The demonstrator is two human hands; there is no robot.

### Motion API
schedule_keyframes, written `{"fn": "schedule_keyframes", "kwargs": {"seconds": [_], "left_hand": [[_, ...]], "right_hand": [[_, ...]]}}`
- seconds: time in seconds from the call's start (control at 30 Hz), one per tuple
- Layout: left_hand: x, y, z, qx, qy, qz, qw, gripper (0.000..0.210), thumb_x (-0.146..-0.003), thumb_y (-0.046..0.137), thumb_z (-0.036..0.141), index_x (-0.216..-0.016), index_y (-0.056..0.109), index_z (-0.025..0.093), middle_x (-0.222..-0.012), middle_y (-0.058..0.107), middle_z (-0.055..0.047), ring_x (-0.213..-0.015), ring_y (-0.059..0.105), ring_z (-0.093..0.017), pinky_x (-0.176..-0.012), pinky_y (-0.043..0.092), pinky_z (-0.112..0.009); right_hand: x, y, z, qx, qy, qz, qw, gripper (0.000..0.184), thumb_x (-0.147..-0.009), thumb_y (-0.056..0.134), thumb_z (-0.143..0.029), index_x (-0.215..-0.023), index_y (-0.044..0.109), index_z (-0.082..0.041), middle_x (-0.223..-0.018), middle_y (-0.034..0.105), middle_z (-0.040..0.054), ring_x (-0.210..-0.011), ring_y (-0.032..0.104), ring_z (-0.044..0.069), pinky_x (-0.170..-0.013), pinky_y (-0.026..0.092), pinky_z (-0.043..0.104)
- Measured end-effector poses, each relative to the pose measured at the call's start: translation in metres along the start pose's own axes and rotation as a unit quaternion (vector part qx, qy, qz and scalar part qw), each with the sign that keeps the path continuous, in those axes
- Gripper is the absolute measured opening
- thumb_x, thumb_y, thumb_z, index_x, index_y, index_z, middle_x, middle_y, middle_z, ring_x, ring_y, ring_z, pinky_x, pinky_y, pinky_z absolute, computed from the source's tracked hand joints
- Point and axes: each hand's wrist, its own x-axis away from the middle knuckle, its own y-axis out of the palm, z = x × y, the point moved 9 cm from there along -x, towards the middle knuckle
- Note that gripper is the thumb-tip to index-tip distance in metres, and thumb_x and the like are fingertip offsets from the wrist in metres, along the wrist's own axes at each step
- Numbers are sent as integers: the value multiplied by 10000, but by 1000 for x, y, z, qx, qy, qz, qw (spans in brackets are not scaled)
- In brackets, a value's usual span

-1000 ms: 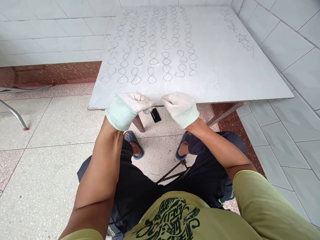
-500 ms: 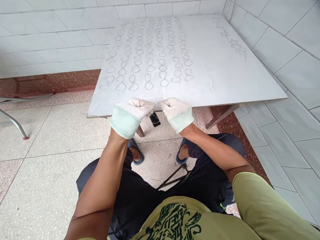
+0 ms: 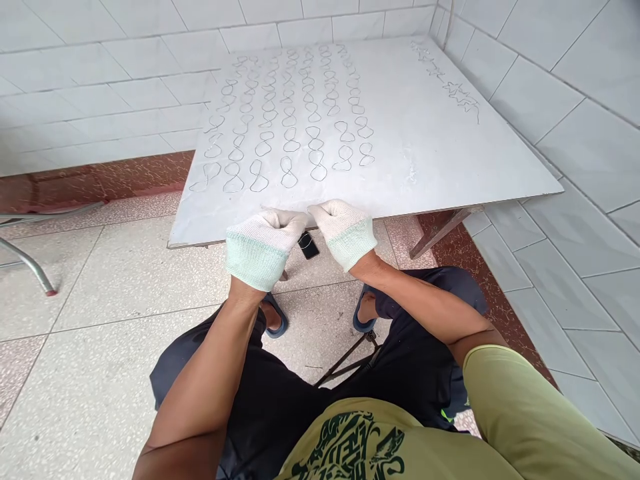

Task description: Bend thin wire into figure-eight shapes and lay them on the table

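Both my hands wear white knit gloves with pale green cuffs and meet at the near edge of the white board (image 3: 440,167). My left hand (image 3: 263,237) is closed, its thumb and fingers pinched together. Facing it, my right hand (image 3: 345,230) is pinched too, the fingertips of both almost touching. Between them a thin wire (image 3: 303,246) shows as a small curve below the fingertips; the gloves hide most of it. Beyond my hands, several thin wires bent into figure-eights (image 3: 318,165) lie in columns on the board.
Star-shaped bent wires (image 3: 461,98) lie at the board's far right. A dark phone (image 3: 309,246) is below the board's near edge. Tiled walls (image 3: 565,100) border the board behind and on the right. A metal chair leg (image 3: 35,263) stands at left.
My hands have drawn slightly closer together, and less of the wire's curve shows beneath them. The view has shifted a little, so the board appears slightly further left.
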Motion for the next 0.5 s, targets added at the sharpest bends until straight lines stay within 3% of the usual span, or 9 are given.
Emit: {"fn": "schedule_keyframes", "kwargs": {"seconds": [0.27,0.4,0.5], "left_hand": [[-1,3,-12,32,-18,23,999,263,-881,771,463,-849,809,205,-573,673,0,-472,613,-194,-405,398,-256],[-5,1,-11,38,0,27,999,268,-871,751,467,-809,791,209,-620,702,-9,-523,662,-201,-418,429,-253],[-13,1,-12,47,15,22,999,256,-835,755,453,-730,746,220,-624,694,-19,-602,709,-221,-446,471,-252]], "right_hand": [[-1,4,-6,-50,10,-19,999,374,-1095,607,-502,-883,778,-245,-916,806,7,-947,770,201,-894,589,328],[-5,7,-6,-79,14,-33,996,323,-1100,614,-475,-961,785,-238,-914,809,0,-933,771,188,-908,587,324],[-6,9,-2,-71,10,-37,997,343,-1102,605,-480,-914,768,-244,-888,802,-7,-905,772,190,-913,582,342]]}}
